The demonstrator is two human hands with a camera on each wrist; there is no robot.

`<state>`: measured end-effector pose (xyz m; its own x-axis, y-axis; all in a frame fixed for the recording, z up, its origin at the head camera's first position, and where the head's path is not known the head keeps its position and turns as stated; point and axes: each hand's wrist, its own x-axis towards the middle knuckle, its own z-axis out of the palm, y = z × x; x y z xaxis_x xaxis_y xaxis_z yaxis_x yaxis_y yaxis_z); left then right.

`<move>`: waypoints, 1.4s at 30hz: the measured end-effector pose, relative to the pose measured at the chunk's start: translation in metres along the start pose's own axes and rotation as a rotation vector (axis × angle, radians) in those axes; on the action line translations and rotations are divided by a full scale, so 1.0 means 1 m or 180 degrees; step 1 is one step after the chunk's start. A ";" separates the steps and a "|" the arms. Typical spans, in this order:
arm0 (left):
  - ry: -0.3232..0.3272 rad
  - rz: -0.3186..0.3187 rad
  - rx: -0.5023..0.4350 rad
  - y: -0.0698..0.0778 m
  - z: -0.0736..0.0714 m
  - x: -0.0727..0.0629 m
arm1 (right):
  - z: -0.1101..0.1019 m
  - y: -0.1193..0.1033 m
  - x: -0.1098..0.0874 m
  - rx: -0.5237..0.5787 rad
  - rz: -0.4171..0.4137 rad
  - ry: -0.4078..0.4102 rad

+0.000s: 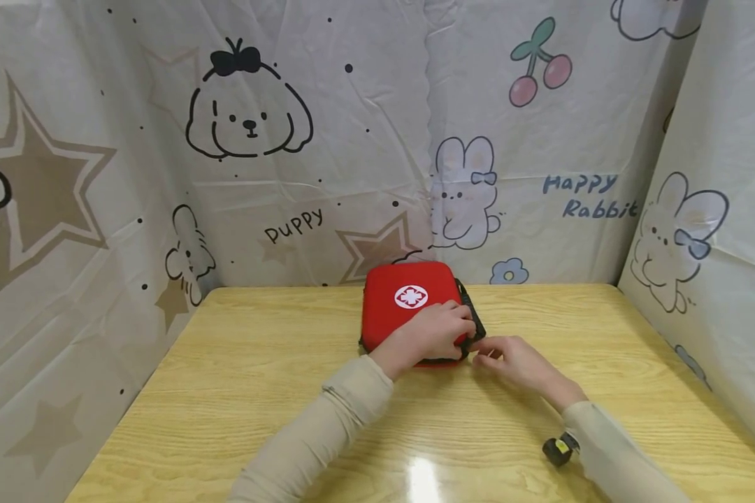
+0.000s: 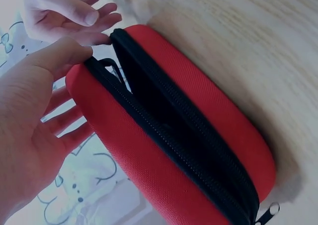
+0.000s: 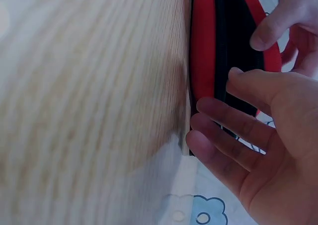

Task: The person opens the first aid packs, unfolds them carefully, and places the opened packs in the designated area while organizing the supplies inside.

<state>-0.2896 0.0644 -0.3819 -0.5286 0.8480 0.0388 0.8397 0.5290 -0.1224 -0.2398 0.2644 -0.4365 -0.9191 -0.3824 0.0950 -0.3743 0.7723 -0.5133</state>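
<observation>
A red first-aid case with a white cross emblem lies on the table, its zipper undone along the front and side. My left hand grips the lid at the near right corner, thumb on the zipper edge and fingers over the outside, and the lid stands raised by a gap. Dark lining shows inside; the contents are hidden. Right at that same corner, my right hand has its fingers loosely bent beside the lower shell, gripping nothing. A zipper pull hangs at the opening's other end.
The case sits near the far edge of the wood-grain table, close to a patterned cloth backdrop. More cloth hangs at the left and right sides. A small black device with a yellow label sits by the right sleeve.
</observation>
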 end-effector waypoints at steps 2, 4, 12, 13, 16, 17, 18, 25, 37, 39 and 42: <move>0.0038 -0.0022 -0.0040 -0.003 -0.003 -0.004 | 0.001 -0.001 0.003 0.0010 0.0045 0.0034; 0.0078 -0.0053 -0.0126 -0.006 -0.007 -0.007 | 0.003 -0.002 0.007 0.0044 0.0093 0.0081; 0.0346 -0.0015 -0.0314 -0.018 -0.016 -0.020 | 0.010 -0.008 0.021 0.0210 0.0281 0.0190; 0.0394 0.0009 -0.0305 -0.019 -0.016 -0.022 | 0.009 -0.009 0.022 0.0280 0.0330 0.0168; 0.0525 0.0055 -0.0292 -0.023 -0.018 -0.027 | 0.008 -0.010 0.024 0.0496 0.0471 0.0043; 0.0569 0.0061 -0.0293 -0.025 -0.019 -0.029 | 0.008 -0.010 0.025 0.0567 0.0511 -0.0001; 0.0608 0.0062 -0.0288 -0.026 -0.021 -0.031 | 0.008 -0.010 0.026 0.0641 0.0539 -0.0052; 0.0866 0.0013 -0.0426 -0.035 -0.031 -0.045 | 0.006 -0.004 0.027 0.1272 0.0763 -0.0291; 0.1217 -0.0190 -0.0477 -0.056 -0.045 -0.076 | 0.008 -0.005 0.029 0.1612 0.0927 -0.0415; 0.1257 -0.0241 -0.0509 -0.059 -0.048 -0.081 | 0.008 -0.005 0.028 0.1595 0.0930 -0.0417; 0.1335 -0.0311 -0.0575 -0.066 -0.052 -0.091 | 0.008 -0.004 0.029 0.1569 0.0928 -0.0440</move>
<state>-0.2903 -0.0461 -0.3261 -0.5417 0.7139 0.4438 0.8163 0.5727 0.0751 -0.2641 0.2467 -0.4386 -0.9386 -0.2778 -0.2047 0.0232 0.5412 -0.8406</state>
